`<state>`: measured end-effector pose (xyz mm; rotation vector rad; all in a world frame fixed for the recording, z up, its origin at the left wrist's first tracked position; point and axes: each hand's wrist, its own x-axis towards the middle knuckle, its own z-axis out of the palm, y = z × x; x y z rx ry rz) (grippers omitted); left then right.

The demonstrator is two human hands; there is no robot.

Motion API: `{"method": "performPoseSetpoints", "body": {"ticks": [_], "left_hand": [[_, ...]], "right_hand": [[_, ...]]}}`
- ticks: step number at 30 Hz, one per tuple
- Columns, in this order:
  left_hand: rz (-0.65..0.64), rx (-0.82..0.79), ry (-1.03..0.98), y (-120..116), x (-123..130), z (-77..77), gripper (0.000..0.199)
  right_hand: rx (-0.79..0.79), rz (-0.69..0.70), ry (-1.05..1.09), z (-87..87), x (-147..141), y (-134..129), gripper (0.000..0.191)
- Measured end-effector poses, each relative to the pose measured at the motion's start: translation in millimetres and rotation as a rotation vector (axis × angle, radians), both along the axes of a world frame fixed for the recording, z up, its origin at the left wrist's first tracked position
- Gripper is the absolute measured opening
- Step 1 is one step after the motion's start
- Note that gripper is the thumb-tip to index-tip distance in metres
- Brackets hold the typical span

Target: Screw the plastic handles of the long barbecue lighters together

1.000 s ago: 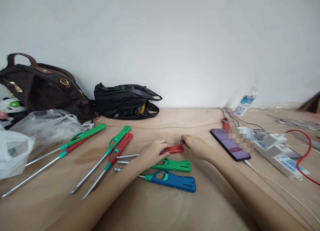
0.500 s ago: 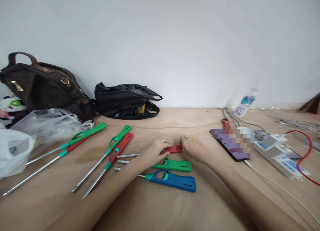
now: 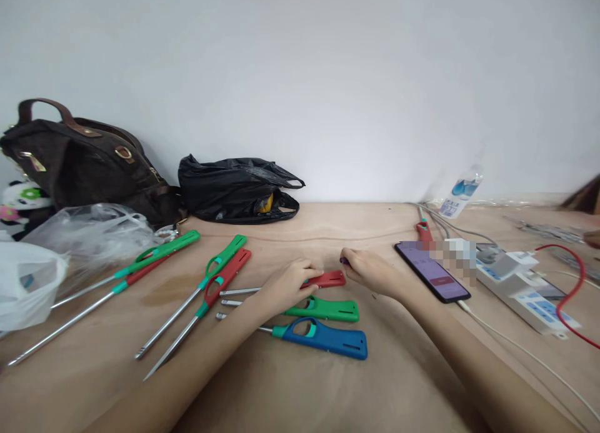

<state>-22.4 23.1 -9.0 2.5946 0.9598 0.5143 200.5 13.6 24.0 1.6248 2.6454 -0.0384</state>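
Note:
On the table, my left hand (image 3: 288, 286) is closed around the trigger part of a red long-necked lighter (image 3: 332, 278), whose metal tube points left. My right hand (image 3: 370, 273) is just beyond the lighter's handle end, apart from it. Its fingers pinch a small item with a dark, rounded end (image 3: 344, 260); the rest of it is hidden in the hand. Nearer to me lie a green lighter (image 3: 335, 309) and a blue lighter (image 3: 335, 341), roughly parallel to the held one. My left forearm covers part of their tubes.
More lighters lie at left in pairs, including a green one (image 3: 229, 252) and a red one (image 3: 229, 273). Behind are a backpack (image 3: 94, 164), a black plastic bag (image 3: 234, 189) and clear bags. A phone (image 3: 434, 273), power strip (image 3: 525, 292), cables and bottle (image 3: 462, 192) occupy the right.
My right hand has drawn away from the red lighter's handle end, slightly up and right, with the small item still pinched. A thin light line right of it no longer shows. The left hand stays.

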Motion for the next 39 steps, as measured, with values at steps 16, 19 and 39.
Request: {"method": "performPoseSetpoints", "body": {"ticks": [16, 19, 39], "left_hand": [[0.025, 0.012, -0.007, -0.7, -0.5, -2.7, 0.025], [0.015, 0.014, 0.0, 0.4, -0.3, -3.2, 0.026], [0.039, -0.021, 0.023, 1.9, -0.7, -4.7, 0.03]], "right_hand": [[0.101, 0.042, -0.158, -7.7, -18.6, -5.9, 0.022], [0.109, 0.043, -0.187, -9.3, -20.3, -4.8, 0.025], [-0.094, -0.074, -0.019, 16.3, 23.1, -1.4, 0.019]]}}
